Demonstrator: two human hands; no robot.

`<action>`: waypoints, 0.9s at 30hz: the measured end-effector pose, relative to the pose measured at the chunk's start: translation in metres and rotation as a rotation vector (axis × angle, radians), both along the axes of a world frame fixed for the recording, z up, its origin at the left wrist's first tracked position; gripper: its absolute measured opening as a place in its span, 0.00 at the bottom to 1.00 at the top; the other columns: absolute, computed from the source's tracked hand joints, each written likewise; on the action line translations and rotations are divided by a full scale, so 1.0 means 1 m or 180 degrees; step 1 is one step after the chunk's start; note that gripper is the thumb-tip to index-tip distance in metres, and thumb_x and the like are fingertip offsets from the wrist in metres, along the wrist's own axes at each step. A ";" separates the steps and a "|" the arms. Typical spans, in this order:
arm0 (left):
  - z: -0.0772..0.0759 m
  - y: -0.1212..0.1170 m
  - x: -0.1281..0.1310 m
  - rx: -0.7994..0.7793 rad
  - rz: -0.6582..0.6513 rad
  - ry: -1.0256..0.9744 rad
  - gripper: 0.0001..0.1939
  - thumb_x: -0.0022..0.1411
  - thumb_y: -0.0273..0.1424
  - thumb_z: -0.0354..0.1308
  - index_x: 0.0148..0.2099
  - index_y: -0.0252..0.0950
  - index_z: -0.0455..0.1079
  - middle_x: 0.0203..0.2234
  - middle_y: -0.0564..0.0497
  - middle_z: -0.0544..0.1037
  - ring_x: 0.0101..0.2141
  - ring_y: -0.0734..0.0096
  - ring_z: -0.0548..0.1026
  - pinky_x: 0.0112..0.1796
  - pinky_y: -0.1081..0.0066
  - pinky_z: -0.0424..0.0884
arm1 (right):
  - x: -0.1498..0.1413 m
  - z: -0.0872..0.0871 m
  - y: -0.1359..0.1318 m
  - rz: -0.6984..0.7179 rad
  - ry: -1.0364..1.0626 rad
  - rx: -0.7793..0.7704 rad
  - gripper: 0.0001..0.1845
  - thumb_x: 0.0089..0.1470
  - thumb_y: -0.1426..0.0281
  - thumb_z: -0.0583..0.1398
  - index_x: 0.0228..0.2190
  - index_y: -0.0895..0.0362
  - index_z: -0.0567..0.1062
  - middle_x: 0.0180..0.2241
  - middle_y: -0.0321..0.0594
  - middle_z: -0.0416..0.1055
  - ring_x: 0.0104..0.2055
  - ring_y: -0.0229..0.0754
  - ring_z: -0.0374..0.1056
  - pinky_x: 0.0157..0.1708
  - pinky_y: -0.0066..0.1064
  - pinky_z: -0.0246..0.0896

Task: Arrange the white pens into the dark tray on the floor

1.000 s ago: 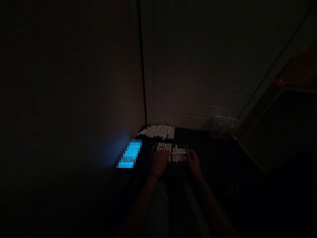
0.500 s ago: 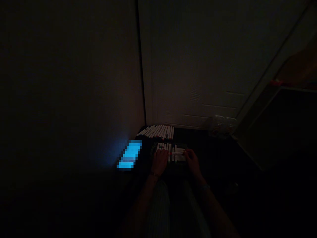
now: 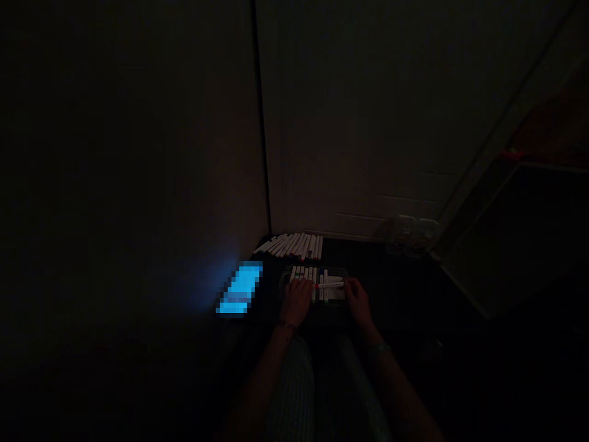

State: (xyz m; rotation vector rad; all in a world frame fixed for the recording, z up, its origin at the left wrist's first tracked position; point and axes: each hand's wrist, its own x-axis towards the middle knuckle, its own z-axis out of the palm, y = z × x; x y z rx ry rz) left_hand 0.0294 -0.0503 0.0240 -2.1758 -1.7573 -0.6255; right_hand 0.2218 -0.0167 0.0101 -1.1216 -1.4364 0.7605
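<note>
The room is very dark. A flat case (image 3: 338,272) on the floor holds a row of white marker pens (image 3: 307,273). My left hand (image 3: 298,301) rests with its fingers laid over the pens at the case's left side. My right hand (image 3: 359,302) is at the case's right side, its fingers closed on the end of one white marker with a red cap (image 3: 329,285) that lies crosswise over the others. Beyond the case, a second row of white markers (image 3: 294,245) lies against the wall.
A glowing blue screen (image 3: 240,287) lies on the floor to the left of the case. A small clear container (image 3: 409,233) stands by the wall at the back right. A dark box or board (image 3: 519,233) leans at the right. My knees are below the hands.
Both hands stay at the case with hardly any shift; the crosswise marker remains in my right hand. The view has moved slightly.
</note>
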 end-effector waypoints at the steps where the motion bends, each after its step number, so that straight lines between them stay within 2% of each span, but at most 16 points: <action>1: 0.000 0.000 0.000 -0.0011 0.0005 0.0006 0.14 0.64 0.29 0.40 0.46 0.39 0.64 0.40 0.49 0.70 0.43 0.65 0.63 0.41 0.64 0.58 | 0.000 0.000 0.000 -0.0006 0.0000 -0.0006 0.17 0.53 0.57 0.52 0.33 0.57 0.71 0.33 0.40 0.72 0.36 0.42 0.67 0.36 0.30 0.60; 11: 0.000 0.000 0.000 -0.0030 0.0047 -0.0030 0.14 0.63 0.28 0.40 0.47 0.39 0.64 0.42 0.47 0.70 0.44 0.64 0.63 0.42 0.62 0.58 | -0.001 0.002 0.001 -0.0031 0.0041 -0.0031 0.18 0.51 0.55 0.54 0.31 0.57 0.71 0.30 0.39 0.72 0.34 0.41 0.67 0.33 0.29 0.60; 19: 0.000 -0.001 0.000 0.0002 0.0038 0.0023 0.13 0.64 0.28 0.41 0.46 0.40 0.64 0.42 0.48 0.70 0.43 0.64 0.63 0.41 0.63 0.58 | -0.001 -0.005 0.004 -0.0015 0.0073 -0.0092 0.18 0.49 0.55 0.56 0.33 0.57 0.71 0.31 0.40 0.72 0.34 0.42 0.68 0.34 0.30 0.61; 27: 0.001 -0.001 0.000 -0.0083 -0.0020 0.0081 0.14 0.63 0.27 0.41 0.46 0.39 0.64 0.41 0.48 0.70 0.42 0.64 0.63 0.41 0.63 0.58 | 0.000 -0.004 0.003 -0.0058 -0.0028 0.0043 0.18 0.53 0.56 0.52 0.33 0.57 0.71 0.31 0.39 0.71 0.34 0.41 0.66 0.34 0.29 0.60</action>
